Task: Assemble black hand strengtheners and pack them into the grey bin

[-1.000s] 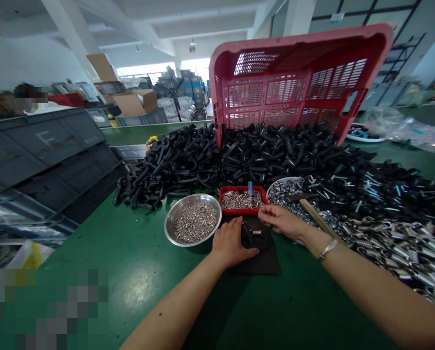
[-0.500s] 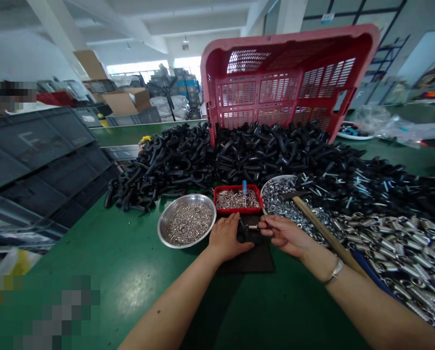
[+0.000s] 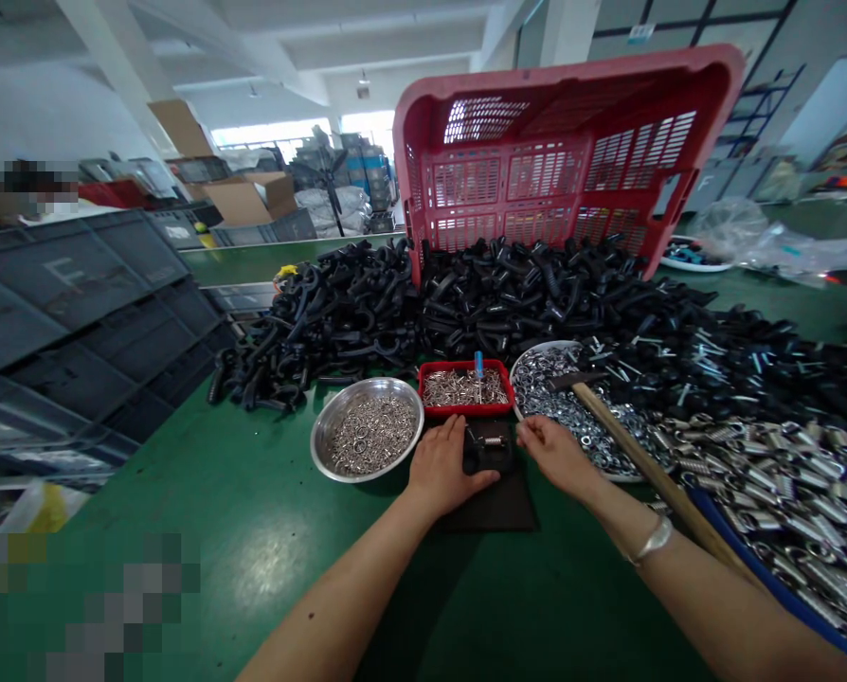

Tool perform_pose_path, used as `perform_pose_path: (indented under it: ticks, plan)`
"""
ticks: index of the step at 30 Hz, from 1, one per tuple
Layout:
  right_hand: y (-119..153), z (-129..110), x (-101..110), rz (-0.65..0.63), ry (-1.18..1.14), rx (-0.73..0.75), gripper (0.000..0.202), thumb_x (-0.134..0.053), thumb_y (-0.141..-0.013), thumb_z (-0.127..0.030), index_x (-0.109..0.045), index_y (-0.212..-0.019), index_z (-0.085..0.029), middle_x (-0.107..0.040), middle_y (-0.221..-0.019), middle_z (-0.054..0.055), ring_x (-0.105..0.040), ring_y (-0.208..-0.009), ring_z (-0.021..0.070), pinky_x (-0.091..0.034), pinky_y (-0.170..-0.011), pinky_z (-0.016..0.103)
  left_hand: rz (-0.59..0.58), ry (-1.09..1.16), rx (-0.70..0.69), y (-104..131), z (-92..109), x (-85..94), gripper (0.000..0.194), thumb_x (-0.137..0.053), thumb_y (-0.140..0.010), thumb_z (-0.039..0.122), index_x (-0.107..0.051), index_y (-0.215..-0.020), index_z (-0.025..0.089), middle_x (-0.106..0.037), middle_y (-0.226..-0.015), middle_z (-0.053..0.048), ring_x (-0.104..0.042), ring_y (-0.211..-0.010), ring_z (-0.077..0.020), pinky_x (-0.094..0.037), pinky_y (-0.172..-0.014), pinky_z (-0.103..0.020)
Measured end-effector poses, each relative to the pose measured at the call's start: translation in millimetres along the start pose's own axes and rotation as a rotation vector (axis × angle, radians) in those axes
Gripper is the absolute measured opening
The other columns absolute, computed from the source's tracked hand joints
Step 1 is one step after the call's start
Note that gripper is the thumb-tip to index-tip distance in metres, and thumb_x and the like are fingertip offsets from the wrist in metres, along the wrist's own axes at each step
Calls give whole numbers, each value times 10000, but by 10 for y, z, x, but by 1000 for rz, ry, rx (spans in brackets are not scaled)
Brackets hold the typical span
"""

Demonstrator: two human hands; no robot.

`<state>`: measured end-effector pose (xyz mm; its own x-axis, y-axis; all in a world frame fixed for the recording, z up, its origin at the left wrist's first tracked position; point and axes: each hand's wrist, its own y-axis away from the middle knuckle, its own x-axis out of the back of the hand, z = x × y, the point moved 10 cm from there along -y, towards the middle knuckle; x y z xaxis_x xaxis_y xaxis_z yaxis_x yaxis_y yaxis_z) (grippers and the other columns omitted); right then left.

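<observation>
My left hand (image 3: 441,469) lies around the left side of a black plastic part (image 3: 478,458), fingers along its far left and thumb along its near side. A small coil spring (image 3: 495,440) sits at the top of that part, its metal coils showing. Under them is a dark flat pad (image 3: 498,511). Just right of the part, apart from it, is my right hand (image 3: 557,457), thumb and fingertips pinched together near the rim of a pale bowl (image 3: 514,403) of small metal pieces. Whatever the pinch holds is too small to make out.
A steel bowl (image 3: 316,455) of small metal parts stands left; a red tray (image 3: 466,410) of pins holds a blue-handled tool (image 3: 478,365). A hammer (image 3: 637,455) lies right, beside many springs (image 3: 771,493). Black parts (image 3: 523,294) spill from a red crate (image 3: 572,71).
My right hand has moved slightly right, off the spring it was touching. The spring now shows uncovered on the black part. My left hand has stayed in place.
</observation>
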<state>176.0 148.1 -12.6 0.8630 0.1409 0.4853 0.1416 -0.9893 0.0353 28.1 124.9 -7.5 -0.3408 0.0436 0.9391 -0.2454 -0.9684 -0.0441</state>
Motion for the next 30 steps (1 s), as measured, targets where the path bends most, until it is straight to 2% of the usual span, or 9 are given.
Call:
perform_pose_path:
  ticks: [3,5,10,20,24,30]
  plan:
    - [-38,-122,10,43,257,141,108,-405,-780,-247,-478,-736,-181,-535,-778,85,-499,-790,204,-373,-728,332,7,4,17,-27,-11,31,860,-537,-620,611,-340,-1295,116,-394,-1328,-110,-380,-1177,-284,-290,-993,-371]
    - [-47,-169,-38,32,388,215,125,-386,-796,-212,-500,-775,-165,-544,-821,108,-502,-821,217,-358,-766,343,-3,8,26,-42,-9,48,868,-559,-597,610,-359,-1284,119,-415,-1311,-104,-397,-1159,-285,-308,-982,-370]
    - [-32,-187,-163,-14,608,332,164,-360,-833,-176,-521,-828,-149,-563,-821,102,-523,-788,196,-382,-738,311,-25,16,51,-47,-18,65,877,-563,-588,619,-337,-1293,148,-399,-1322,-87,-408,-1152,-283,-335,-957,-377]
    - [-31,-211,-228,20,827,416,153,-371,-853,-167,-523,-864,-143,-582,-822,79,-551,-760,164,-404,-702,261,6,44,53,-42,-37,71,872,-588,-565,602,-374,-1278,147,-417,-1311,-79,-435,-1120,-280,-345,-951,-373]
    - [13,-245,-285,27,927,449,168,-368,-848,-152,-532,-878,-130,-579,-825,103,-547,-774,190,-399,-704,287,26,59,53,-31,-39,97,872,-598,-559,591,-384,-1275,143,-423,-1307,-83,-441,-1108,-288,-344,-951,-377]
    - [109,-334,-407,-27,1033,534,213,-367,-785,-37,-559,-833,-118,-573,-830,127,-528,-811,229,-401,-704,315,50,76,51,-34,-65,79,866,-603,-559,589,-392,-1272,145,-425,-1305,-91,-436,-1112,-297,-330,-961,-394]
